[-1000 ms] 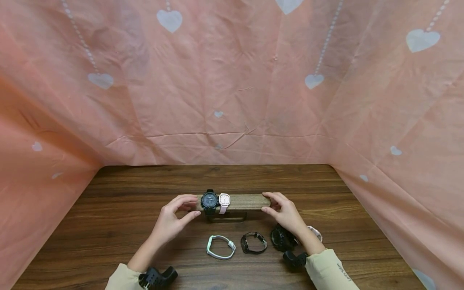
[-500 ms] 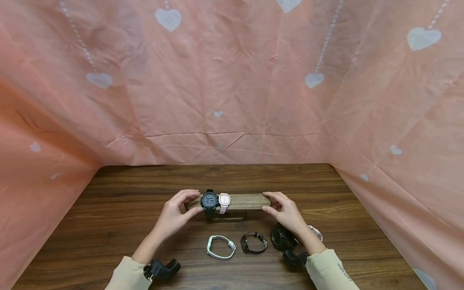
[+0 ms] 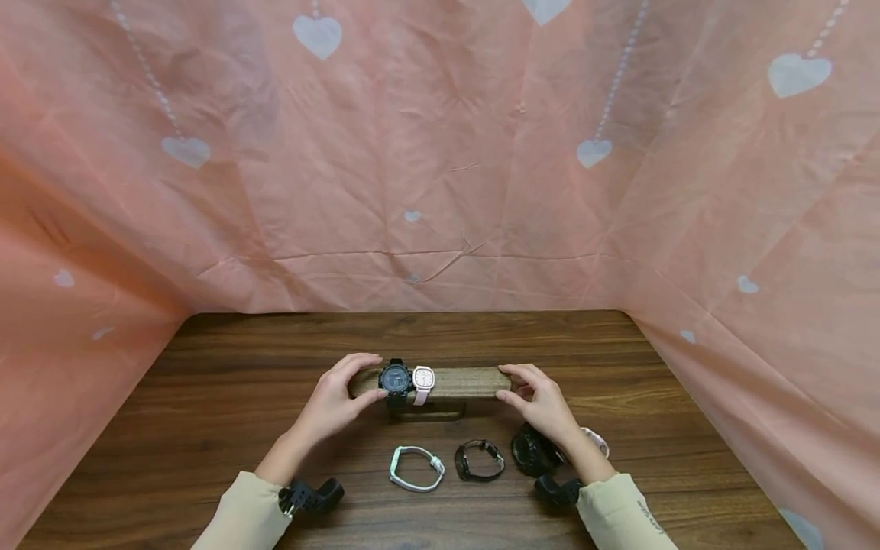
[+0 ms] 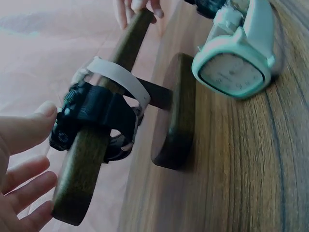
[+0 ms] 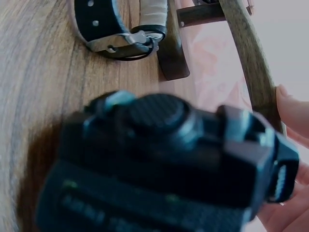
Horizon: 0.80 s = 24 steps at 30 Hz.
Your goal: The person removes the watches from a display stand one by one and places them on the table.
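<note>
A wooden T-bar watch stand (image 3: 467, 383) carries a black wristwatch (image 3: 395, 378) near its left end and a pink square-faced wristwatch (image 3: 423, 377) right beside it. My left hand (image 3: 331, 397) reaches round the bar's left end, thumb and forefinger at the two edges of the black watch; in the left wrist view the thumb tip lies against its case and the other fingers trail by the bar's end. My right hand (image 3: 546, 401) grips the bar's right end between thumb and fingers.
In front of the stand lie a pale mint-and-white watch (image 3: 417, 468) and a slim black watch (image 3: 479, 461). A bulky black watch (image 3: 532, 449) sits below my right wrist, with a pink watch (image 3: 596, 441) partly hidden behind the forearm. A pink curtain (image 3: 440, 191) surrounds the wooden table (image 3: 275, 344).
My left hand has moved right and slightly away from me, from the bar's left end up to the black watch. The right hand keeps its grip; the watches have not visibly shifted.
</note>
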Available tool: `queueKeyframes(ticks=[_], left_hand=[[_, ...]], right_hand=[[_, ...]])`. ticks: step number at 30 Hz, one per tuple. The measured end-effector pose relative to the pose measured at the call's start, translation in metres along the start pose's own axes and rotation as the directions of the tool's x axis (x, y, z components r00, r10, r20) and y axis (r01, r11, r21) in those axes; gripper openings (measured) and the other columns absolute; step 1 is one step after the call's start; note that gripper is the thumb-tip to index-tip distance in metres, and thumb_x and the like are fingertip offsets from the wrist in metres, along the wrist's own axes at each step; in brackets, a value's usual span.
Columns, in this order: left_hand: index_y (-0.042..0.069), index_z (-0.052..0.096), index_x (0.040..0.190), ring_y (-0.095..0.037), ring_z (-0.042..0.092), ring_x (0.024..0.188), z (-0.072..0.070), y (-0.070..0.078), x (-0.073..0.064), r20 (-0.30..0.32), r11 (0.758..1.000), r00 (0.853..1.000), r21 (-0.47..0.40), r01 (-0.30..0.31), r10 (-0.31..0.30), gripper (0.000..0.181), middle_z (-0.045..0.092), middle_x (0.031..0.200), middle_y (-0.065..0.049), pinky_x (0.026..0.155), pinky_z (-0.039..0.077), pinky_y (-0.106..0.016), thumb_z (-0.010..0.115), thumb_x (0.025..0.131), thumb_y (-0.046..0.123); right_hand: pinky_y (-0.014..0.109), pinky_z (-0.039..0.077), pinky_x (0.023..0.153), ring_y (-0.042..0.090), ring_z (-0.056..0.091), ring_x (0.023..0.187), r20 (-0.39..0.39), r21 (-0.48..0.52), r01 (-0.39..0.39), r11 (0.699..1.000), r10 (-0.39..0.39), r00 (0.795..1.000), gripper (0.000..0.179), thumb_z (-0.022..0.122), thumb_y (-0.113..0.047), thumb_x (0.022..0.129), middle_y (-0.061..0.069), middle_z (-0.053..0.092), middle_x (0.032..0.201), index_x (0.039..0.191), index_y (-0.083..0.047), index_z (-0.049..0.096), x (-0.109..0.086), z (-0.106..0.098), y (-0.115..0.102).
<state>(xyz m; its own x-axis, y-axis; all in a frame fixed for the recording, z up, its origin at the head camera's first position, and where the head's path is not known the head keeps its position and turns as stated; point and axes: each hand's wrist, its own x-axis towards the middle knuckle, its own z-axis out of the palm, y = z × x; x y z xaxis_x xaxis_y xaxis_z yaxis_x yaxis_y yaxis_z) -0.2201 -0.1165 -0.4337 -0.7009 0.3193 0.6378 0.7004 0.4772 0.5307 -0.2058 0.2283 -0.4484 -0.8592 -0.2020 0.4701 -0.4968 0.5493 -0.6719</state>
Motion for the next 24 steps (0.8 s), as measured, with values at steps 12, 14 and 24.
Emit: queueKeyframes(ticks=[12, 14, 24], left_hand=[[0.005, 0.059, 0.119, -0.023, 0.056, 0.109, 0.004, -0.003, 0.01, 0.192, 0.997, 0.979, -0.019, 0.073, -0.068, 0.055, 0.06, 0.115, -0.005, 0.092, 0.044, -0.039, 0.081, 0.072, 0.025], [0.006, 0.059, 0.119, -0.024, 0.056, 0.108, 0.005, -0.003, 0.012, 0.209, 0.997, 0.975, -0.023, 0.08, -0.073, 0.057, 0.06, 0.115, -0.005, 0.091, 0.045, -0.04, 0.082, 0.071, 0.026], [0.009, 0.06, 0.12, -0.02, 0.055, 0.109, 0.01, -0.003, 0.016, 0.239, 0.996, 0.967, 0.013, 0.088, -0.088, 0.065, 0.06, 0.116, -0.003, 0.092, 0.044, -0.039, 0.085, 0.064, 0.032]], right_hand=[[0.033, 0.053, 0.07, 0.015, 0.057, 0.081, 0.017, -0.001, -0.034, 0.999, 0.034, 0.999, 0.04, 0.075, -0.01, 0.078, 0.003, 0.06, 0.102, 0.116, -0.005, 0.063, 0.0, -0.001, 0.0], [0.033, 0.053, 0.07, 0.015, 0.057, 0.081, 0.016, 0.0, -0.036, 0.999, 0.036, 0.999, 0.04, 0.075, -0.009, 0.078, 0.003, 0.06, 0.101, 0.116, -0.005, 0.063, 0.001, -0.001, -0.001], [0.03, 0.052, 0.068, 0.017, 0.056, 0.08, 0.007, 0.008, -0.049, 0.999, 0.049, 0.999, 0.04, 0.075, -0.008, 0.077, 0.004, 0.06, 0.099, 0.115, -0.004, 0.063, 0.002, 0.0, 0.0]])
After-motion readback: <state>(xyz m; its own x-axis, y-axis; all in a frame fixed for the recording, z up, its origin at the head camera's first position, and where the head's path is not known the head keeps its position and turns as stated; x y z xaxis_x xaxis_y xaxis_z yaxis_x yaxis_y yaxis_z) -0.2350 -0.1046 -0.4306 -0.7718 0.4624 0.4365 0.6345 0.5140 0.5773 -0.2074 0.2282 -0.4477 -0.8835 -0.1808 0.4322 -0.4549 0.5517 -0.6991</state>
